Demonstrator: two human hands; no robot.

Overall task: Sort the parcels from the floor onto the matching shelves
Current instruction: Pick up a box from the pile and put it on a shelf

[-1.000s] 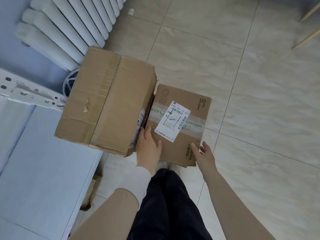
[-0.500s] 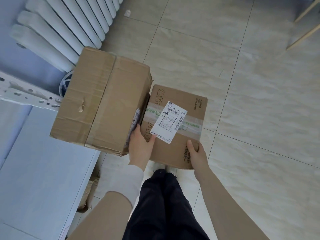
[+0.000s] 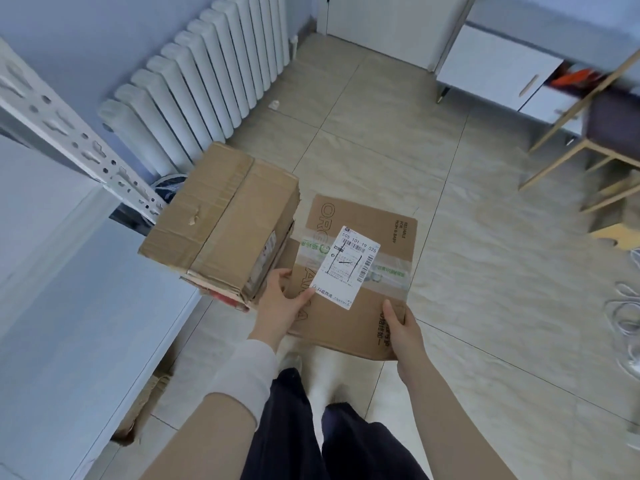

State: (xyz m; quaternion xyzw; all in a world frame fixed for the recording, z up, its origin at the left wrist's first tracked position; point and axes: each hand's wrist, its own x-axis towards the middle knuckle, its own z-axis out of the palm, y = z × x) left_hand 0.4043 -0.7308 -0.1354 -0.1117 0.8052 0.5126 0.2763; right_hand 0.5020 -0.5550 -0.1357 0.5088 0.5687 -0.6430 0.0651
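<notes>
Box [image 3: 221, 220] blocks L; floor [image 3: 491, 278] free R.

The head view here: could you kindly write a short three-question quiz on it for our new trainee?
1. True or false: the left hand and the right hand both grip the labelled parcel.
2. Where does the larger box sit relative to the labelled parcel? A: to its left. B: to its right. C: squarely on top of it.
3. Fill in: the white ribbed fixture along the wall beyond the boxes is a ____.

Key: 1 true; 2 A; 3 radiator.
</notes>
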